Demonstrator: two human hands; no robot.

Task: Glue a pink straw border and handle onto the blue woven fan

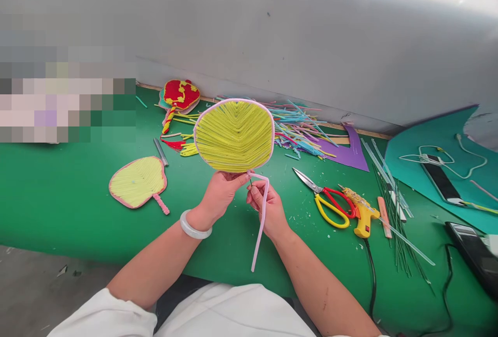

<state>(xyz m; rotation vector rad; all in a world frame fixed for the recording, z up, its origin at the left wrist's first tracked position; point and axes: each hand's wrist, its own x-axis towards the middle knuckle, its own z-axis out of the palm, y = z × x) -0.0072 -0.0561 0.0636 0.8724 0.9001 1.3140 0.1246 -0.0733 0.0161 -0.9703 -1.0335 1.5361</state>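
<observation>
Upright above the table, a round yellow-green fan (pixel 235 137) with a pale pink rim is held at its lower edge by my left hand (pixel 220 196), whose fingers are closed on it. A pale pink pipe cleaner (pixel 263 218) bends out from the fan's base and hangs down in front of my right hand (pixel 268 206). The fingers of my right hand pinch a thin dark stem just below the fan. On the table to the left lies a paler yellow fan (pixel 138 182) with a pink edge and short pink handle.
Scissors (pixel 330 202) and a yellow glue gun (pixel 363 215) lie to the right, beside green wires (pixel 399 233) and clear sticks. Behind the held fan are many loose pipe cleaners (pixel 299 124) and a red fan (pixel 181 94). Phones rest at the far right of the green table (pixel 70 197).
</observation>
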